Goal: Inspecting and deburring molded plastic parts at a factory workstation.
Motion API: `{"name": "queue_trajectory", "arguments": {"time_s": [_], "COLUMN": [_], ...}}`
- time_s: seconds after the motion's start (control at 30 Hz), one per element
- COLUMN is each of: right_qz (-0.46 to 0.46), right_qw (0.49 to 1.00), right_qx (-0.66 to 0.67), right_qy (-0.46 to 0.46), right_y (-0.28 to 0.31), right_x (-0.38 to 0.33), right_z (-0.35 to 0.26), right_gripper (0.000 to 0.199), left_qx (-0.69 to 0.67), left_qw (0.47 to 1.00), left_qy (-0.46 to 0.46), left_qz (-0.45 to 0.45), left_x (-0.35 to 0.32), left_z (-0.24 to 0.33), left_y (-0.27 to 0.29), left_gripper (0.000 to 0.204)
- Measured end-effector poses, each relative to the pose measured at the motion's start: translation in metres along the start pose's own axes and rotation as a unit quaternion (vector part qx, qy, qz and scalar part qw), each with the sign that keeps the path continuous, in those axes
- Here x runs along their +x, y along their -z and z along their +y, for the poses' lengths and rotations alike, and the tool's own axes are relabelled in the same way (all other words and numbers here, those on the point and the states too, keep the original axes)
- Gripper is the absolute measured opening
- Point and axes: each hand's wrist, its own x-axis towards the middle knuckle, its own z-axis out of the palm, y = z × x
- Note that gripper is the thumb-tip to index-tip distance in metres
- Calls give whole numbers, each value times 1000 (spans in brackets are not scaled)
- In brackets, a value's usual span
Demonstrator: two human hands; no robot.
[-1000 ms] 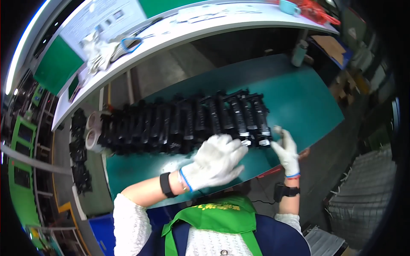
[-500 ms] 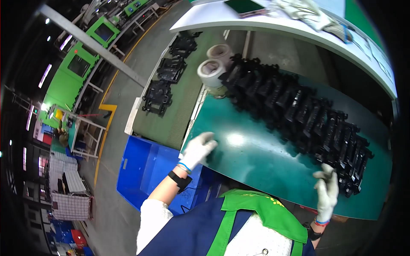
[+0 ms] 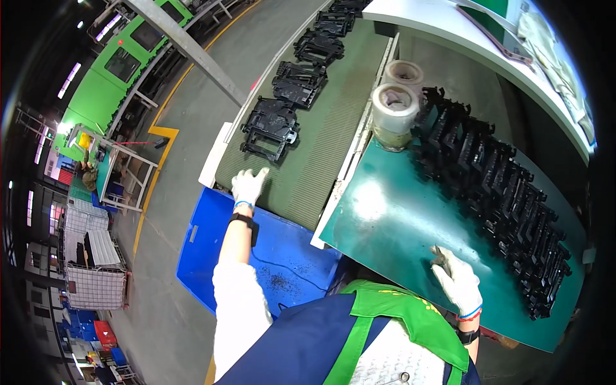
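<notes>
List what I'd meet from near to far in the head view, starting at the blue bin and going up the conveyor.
Blue bin → left gloved hand → first black part → second black part → third black part → fourth black part.

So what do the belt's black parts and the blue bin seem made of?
Black parts: probably semi-gloss moulded plastic, judging by highlights on openwork frames; coated metal is possible. Blue bin: likely smooth plastic, from its even colour and soft sheen.
</notes>
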Motion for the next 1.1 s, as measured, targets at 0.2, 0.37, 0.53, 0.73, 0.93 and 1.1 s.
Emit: {"name": "queue_trajectory", "arguments": {"time_s": [0.2,0.37,0.53,0.73,0.93,1.1], "right_qz": [-21,-34,8,29,-19,-12], "right_qw": [1000,999,1000,992,996,1000], "right_qx": [14,9,23,85,43,14], "right_qy": [7,-1,4,-86,-76,-14], "right_y": [-26,-40,-42,-39,-41,-43], "right_x": [21,26,15,1,18,24], "right_z": [-24,-32,-28,-26,-41,-45], "right_gripper": [44,44,44,43,42,43], "left_qx": [-152,-126,-144,-708,-866,-870], "left_qw": [977,952,964,703,427,470], "left_qy": [150,263,196,62,261,149], "left_qz": [6,92,106,36,-10,-23], "left_x": [53,76,80,122,160,168], "left_z": [51,77,48,15,70,82], "left_y": [-36,-65,-78,-80,-48,-64], "left_gripper": [97,98,83,61,40,36]}}
